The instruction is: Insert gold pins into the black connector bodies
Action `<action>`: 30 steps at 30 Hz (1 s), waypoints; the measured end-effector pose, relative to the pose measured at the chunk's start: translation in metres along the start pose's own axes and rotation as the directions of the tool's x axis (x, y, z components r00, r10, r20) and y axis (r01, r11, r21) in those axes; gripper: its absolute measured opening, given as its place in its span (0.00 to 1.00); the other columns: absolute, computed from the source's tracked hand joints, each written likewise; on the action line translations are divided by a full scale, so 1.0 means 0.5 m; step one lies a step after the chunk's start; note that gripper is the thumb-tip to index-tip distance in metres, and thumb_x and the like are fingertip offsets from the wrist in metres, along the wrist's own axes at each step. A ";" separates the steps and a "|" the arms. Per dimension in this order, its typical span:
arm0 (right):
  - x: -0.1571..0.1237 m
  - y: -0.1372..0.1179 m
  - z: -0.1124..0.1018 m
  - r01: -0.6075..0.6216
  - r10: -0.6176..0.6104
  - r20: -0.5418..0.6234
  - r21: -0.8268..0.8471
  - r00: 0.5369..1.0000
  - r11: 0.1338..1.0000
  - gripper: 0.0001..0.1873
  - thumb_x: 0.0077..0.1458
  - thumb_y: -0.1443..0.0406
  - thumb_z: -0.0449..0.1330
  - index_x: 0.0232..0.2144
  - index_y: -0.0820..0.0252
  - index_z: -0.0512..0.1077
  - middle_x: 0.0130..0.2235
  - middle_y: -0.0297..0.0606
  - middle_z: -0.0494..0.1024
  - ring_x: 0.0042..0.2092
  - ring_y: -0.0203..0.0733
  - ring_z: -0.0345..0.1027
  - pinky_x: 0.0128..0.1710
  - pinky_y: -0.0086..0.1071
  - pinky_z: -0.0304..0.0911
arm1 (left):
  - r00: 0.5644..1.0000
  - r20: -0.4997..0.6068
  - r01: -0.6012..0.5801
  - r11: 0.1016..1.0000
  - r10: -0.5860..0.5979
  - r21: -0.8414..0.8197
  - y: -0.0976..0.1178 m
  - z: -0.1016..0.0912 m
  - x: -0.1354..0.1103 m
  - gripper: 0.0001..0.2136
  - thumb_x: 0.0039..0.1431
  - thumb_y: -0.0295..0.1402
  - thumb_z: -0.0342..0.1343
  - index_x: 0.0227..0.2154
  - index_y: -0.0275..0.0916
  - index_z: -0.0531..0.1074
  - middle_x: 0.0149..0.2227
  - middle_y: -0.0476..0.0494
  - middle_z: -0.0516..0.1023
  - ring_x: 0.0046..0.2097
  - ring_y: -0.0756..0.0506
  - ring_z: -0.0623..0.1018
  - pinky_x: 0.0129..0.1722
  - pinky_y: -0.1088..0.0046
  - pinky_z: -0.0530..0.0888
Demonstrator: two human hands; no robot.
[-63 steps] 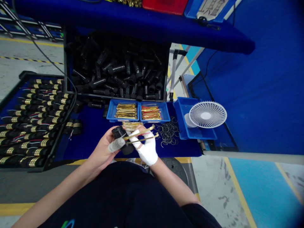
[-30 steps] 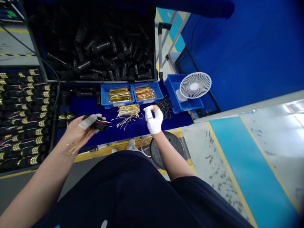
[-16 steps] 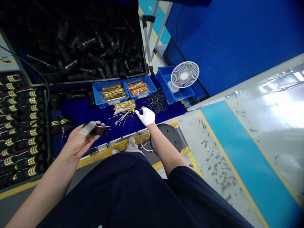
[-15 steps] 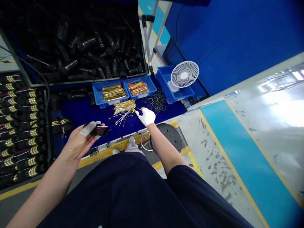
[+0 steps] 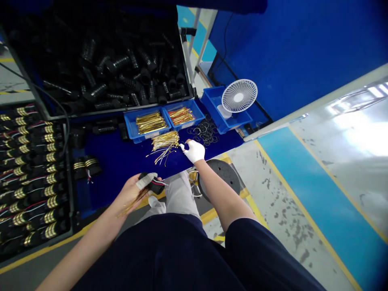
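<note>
My left hand, with pale wrapping on its fingers, is closed around a black cylindrical part that has red and white wires coming out of its end. Several thin gold-coloured wires lie against the palm and stick out toward the wrist. In a white glove, my right hand has thumb and forefinger drawn together at the right end of a bundle of gold-tipped wires. A small dark bit shows at its fingertips, too small to name. Just right of that hand lies a pile of black rings.
Two blue bins hold gold pins and red-and-gold ones. A white fan stands in another blue bin. Behind is a large crate of black parts; a tray of banded parts is at left. A round black stool stands below.
My left hand has moved right and nearer my body with the black part, past the table's front edge. My right hand stays by the gold wire bundle. The view has shifted slightly.
</note>
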State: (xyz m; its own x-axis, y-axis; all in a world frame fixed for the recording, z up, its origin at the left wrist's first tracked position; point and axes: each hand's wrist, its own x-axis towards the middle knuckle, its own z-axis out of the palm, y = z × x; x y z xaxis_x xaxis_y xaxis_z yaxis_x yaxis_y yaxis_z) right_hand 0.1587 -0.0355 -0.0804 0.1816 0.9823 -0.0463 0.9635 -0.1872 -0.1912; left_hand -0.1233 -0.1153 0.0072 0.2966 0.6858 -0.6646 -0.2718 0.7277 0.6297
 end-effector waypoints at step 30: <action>-0.056 -0.158 -0.070 0.124 0.185 -0.024 0.824 0.982 -0.553 0.33 0.60 0.39 0.53 0.17 0.56 0.60 0.15 0.24 0.47 0.17 0.31 0.40 0.20 0.29 0.45 | 0.945 -0.029 -0.281 0.851 0.326 0.443 -0.010 0.054 0.283 0.20 0.40 0.46 0.72 0.29 0.36 0.77 0.26 0.45 0.79 0.32 0.43 0.77 0.34 0.68 0.74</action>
State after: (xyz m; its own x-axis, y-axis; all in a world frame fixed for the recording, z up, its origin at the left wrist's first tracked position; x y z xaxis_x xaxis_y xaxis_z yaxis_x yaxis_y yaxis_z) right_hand 0.0841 -0.0480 -0.0299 0.3614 0.9306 -0.0576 -0.6722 0.2172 -0.7078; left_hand -0.0553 -0.0219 -0.0792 0.1652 0.8857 -0.4339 0.0911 0.4243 0.9009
